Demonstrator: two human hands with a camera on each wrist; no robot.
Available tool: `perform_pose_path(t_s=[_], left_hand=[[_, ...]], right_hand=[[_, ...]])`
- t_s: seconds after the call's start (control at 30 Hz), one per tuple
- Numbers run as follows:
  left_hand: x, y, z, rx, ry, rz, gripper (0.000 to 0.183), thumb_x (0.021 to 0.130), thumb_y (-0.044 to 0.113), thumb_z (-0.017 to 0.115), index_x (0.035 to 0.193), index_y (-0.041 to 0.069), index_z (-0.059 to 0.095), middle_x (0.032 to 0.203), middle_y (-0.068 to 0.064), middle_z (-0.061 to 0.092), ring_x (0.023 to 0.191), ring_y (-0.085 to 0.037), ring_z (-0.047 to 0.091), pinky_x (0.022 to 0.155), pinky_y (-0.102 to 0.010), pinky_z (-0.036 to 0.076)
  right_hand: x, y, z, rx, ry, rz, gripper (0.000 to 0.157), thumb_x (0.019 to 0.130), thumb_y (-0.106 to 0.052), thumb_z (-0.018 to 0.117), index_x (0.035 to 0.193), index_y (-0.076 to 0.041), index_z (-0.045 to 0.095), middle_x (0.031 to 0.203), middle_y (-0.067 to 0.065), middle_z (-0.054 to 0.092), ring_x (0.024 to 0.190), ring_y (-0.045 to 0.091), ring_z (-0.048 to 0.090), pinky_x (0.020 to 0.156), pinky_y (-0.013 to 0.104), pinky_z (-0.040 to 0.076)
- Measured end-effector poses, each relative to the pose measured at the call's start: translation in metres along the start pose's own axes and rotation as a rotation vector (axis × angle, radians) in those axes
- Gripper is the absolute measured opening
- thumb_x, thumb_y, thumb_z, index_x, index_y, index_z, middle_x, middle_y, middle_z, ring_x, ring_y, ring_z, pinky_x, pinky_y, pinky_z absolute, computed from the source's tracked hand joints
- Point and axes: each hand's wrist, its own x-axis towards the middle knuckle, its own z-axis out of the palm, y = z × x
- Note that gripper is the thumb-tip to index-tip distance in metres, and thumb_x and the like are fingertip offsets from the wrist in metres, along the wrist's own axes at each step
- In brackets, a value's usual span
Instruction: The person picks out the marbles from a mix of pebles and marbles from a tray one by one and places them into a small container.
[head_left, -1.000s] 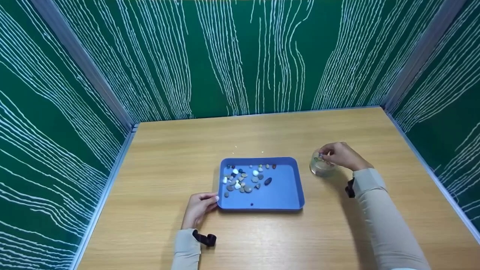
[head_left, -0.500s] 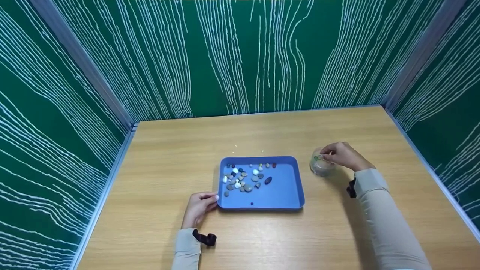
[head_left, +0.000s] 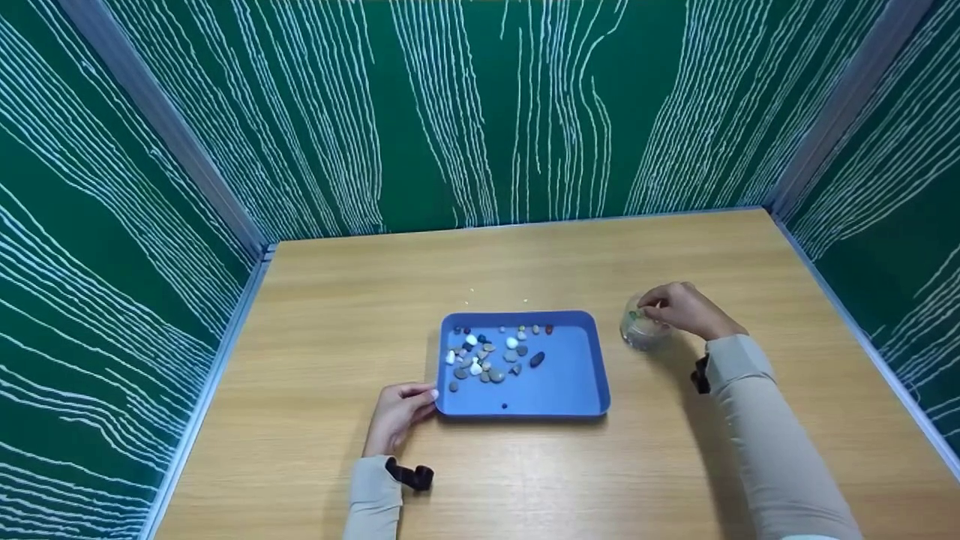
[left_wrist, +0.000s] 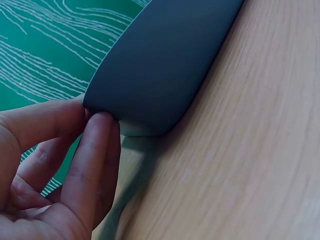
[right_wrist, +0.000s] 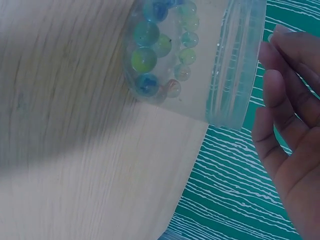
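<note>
A blue tray [head_left: 562,390] on the table holds several stones and small coloured pieces [head_left: 496,375], mostly toward its left side. My left hand [head_left: 397,416] pinches the tray's near left corner; in the left wrist view, thumb and fingers meet at the tray wall [left_wrist: 155,60]. To the right of the tray stands a clear jar [head_left: 641,337]. Several glass marbles [right_wrist: 145,60], green, yellow and blue, lie at its bottom in the right wrist view. My right hand [head_left: 686,311] is at the jar's mouth with bent fingers [right_wrist: 280,95]; whether anything is between the fingertips is hidden.
The wooden table [head_left: 360,300] reaches back to green panels [head_left: 322,112] with white wavy lines. Grey metal posts [head_left: 165,120] stand at the corners. Tiny pale bits [head_left: 525,301] lie behind the tray. Black straps [head_left: 411,477] circle both wrists.
A bluish piece seen at the right fingertips one second ago no longer shows there. The right hand has barely shifted over the jar; the left hand keeps its place on the tray.
</note>
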Motion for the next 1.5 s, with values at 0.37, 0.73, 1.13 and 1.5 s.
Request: perform_pose_path(t_s=[0.37,0.73,1.13,1.5], left_hand=[[0.0,-0.001,-0.002,-0.015,-0.006,0.01,0.033,0.083,-0.005,0.068,0.114,-0.017,0.06,0.107,-0.02,0.068,0.089,-0.016,0.068,0.085,-0.029,0.059],[0.002,-0.002,-0.002,-0.053,-0.004,0.025,0.031,0.083,-0.008,0.067,0.111,-0.019,0.06,0.099,-0.016,0.071,0.086,-0.015,0.067,0.08,-0.027,0.06],[0.001,-0.003,-0.001,-0.033,-0.005,0.013,0.034,0.083,-0.006,0.068,0.114,-0.018,0.059,0.106,-0.022,0.069,0.088,-0.017,0.068,0.085,-0.031,0.059],[0.002,-0.002,0.0,-0.036,-0.01,0.02,0.033,0.083,-0.006,0.068,0.113,-0.018,0.06,0.103,-0.018,0.07,0.089,-0.017,0.068,0.084,-0.03,0.059]], right_hand=[[0.003,-0.009,-0.001,-0.004,0.007,-0.027,0.023,0.095,-0.01,0.057,0.112,-0.001,0.069,0.111,0.019,0.067,0.09,0.024,0.06,0.073,0.027,0.056],[0.012,-0.02,0.004,0.004,0.014,-0.047,0.023,0.095,-0.013,0.059,0.111,-0.002,0.069,0.11,0.017,0.069,0.096,0.026,0.063,0.086,0.043,0.057],[0.026,-0.044,0.011,0.016,0.005,-0.105,0.022,0.095,-0.017,0.06,0.11,-0.004,0.07,0.108,0.015,0.07,0.094,0.026,0.066,0.085,0.044,0.059],[0.047,-0.08,0.027,0.008,-0.001,-0.138,0.024,0.094,-0.019,0.063,0.112,-0.004,0.069,0.111,0.016,0.069,0.099,0.028,0.067,0.088,0.045,0.058]])
